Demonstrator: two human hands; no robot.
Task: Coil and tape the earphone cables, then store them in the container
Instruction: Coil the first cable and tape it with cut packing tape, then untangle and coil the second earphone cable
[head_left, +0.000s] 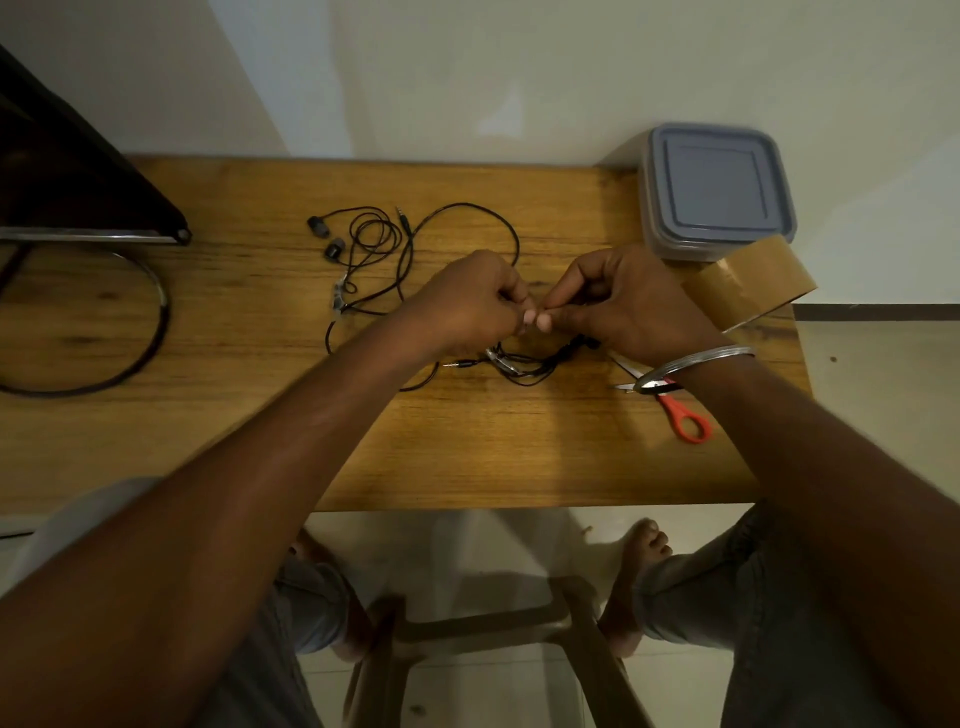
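The left hand (467, 296) and right hand (628, 301) are both pinching one earphone cable (524, 370) at the fingertips. Its slack is trailing near the other earphones (374, 244) and may well be snagging them once coiling starts.

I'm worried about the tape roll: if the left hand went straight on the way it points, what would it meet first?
Probably the right hand: the left hand points towards it, fingertips nearly touching where both pinch the earphone cable. The tape roll lies beyond it; depth is unclear.

Wood table (234, 338) agst pale wall (467, 78), tile floor (883, 389) at rt, stool (493, 629) underneath, dim light.
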